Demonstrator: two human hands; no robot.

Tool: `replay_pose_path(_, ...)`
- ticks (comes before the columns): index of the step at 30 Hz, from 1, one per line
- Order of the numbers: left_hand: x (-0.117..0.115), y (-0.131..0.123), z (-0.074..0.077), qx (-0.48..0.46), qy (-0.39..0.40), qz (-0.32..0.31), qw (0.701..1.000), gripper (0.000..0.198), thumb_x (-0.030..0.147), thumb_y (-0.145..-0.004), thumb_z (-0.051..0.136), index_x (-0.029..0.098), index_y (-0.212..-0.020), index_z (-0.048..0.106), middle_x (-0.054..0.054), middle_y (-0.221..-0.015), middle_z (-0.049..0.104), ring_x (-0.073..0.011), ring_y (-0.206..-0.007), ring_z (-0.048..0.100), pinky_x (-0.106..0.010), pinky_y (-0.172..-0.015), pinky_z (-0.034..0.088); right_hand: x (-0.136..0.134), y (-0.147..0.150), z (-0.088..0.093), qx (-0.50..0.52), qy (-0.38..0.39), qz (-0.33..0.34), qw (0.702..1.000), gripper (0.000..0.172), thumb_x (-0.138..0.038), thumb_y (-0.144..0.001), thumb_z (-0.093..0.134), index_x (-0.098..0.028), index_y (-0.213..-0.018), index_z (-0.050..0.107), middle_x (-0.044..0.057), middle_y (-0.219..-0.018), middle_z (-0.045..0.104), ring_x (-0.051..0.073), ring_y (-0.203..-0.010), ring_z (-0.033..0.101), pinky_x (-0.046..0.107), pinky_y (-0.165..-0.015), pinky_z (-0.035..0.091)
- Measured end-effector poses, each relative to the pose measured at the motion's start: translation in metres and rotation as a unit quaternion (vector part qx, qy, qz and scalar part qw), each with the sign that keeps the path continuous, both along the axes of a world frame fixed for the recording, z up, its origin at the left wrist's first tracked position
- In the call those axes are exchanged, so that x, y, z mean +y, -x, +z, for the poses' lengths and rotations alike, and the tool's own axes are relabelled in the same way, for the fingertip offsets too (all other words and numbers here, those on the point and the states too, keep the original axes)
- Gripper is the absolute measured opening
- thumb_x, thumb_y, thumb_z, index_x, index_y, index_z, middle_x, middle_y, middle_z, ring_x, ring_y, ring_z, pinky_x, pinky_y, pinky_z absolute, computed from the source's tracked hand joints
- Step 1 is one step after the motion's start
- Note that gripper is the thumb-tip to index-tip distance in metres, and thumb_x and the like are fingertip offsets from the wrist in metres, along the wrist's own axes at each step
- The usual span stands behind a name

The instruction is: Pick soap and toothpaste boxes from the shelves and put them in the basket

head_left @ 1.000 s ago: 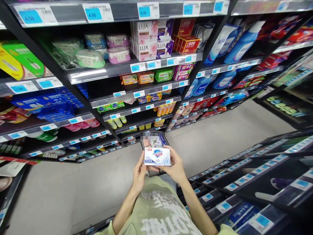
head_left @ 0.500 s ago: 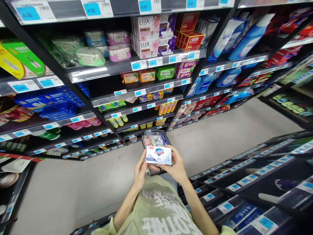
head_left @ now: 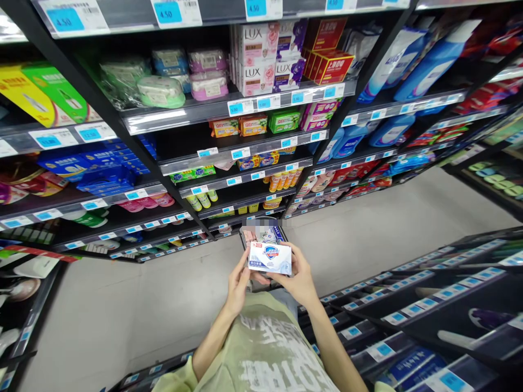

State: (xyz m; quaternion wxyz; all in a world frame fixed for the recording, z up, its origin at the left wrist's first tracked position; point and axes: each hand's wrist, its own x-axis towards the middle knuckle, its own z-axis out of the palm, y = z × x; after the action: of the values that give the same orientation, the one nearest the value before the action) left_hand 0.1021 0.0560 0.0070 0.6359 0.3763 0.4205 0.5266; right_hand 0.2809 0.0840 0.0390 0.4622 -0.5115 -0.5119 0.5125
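Observation:
A white and blue Safeguard soap box (head_left: 269, 258) is held level in front of my body, its printed front facing up toward me. My left hand (head_left: 239, 279) grips its left end, and my right hand (head_left: 297, 275) grips its right end. Fingers of both hands curl underneath, partly hidden by the box. Just beyond it, lower down, a dark-rimmed basket (head_left: 242, 235) holds several packaged items, including a pink one and a blue one; the soap box covers part of them.
Ahead stands a shelf unit with LUX soap boxes (head_left: 255, 73), red soap boxes (head_left: 334, 67), soap dishes (head_left: 161, 91) and orange soap packs (head_left: 224, 128). Blue detergent bottles (head_left: 435, 65) stand to the right. Another shelf rack (head_left: 429, 299) runs close on my right. Grey floor (head_left: 122, 305) lies between.
The whole view has shifted slightly, so the shelves appear a little further right. Both hands still hold the soap box, which is tilted very slightly differently.

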Motion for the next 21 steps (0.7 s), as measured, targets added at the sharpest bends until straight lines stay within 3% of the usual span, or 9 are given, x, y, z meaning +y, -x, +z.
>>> replay_pose_path(10,-0.0027,0.0033,-0.0045,-0.01,0.015,0.01,1.0,0.09,0.058,-0.094,0.056,0.013,-0.162,0.018,-0.01,-0.08,0.079,-0.0303,-0.075,0.075,-0.046,-0.079,0.059,-0.0017,0.0032,-0.0042,-0.009,0.007,0.002,1.0,0.075,-0.034,-0.068,0.088,-0.025,-0.133,0.051,0.01,-0.121,0.07,0.028,-0.108,0.069,0.037,-0.084,0.059)
replay_pose_path(21,-0.0027,0.0042,-0.0057,-0.011,-0.02,0.01,1.0,0.078,0.049,-0.1,0.049,0.009,-0.161,0.021,-0.011,-0.081,0.079,-0.0269,-0.073,0.075,-0.039,-0.073,0.057,-0.0036,0.0023,-0.0071,0.006,-0.004,0.012,1.0,0.075,-0.034,-0.07,0.088,-0.025,-0.134,0.05,0.01,-0.125,0.068,0.027,-0.111,0.068,0.036,-0.086,0.058)
